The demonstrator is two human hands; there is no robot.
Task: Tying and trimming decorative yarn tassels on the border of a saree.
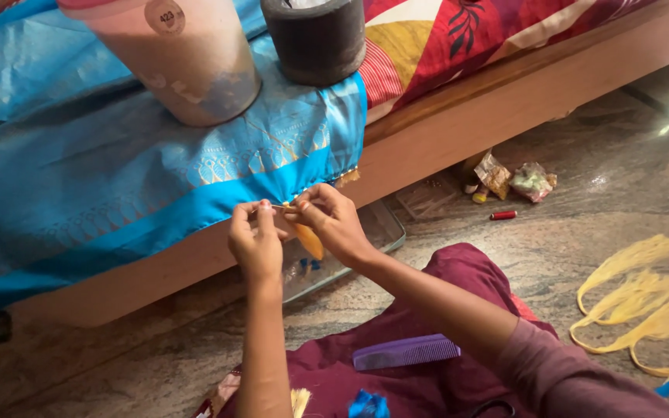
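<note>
Head view looked down on left hand [255, 236] and right hand [332, 220], both pinched narrow on a yellow tassel [309, 240] at the hanging edge of blue sari cloth [118, 178], draped over wooden bed edge [458, 124], purple comb [406, 352] on lap.

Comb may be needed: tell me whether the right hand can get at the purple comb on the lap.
Probably yes: the purple comb lies uncovered on the lap just below the right hand, though that hand is pinching yellow threads.

Stone floor [582, 232]: yellow threads [636, 298], red spool [503, 214], perhaps wrappers [512, 179].
</note>
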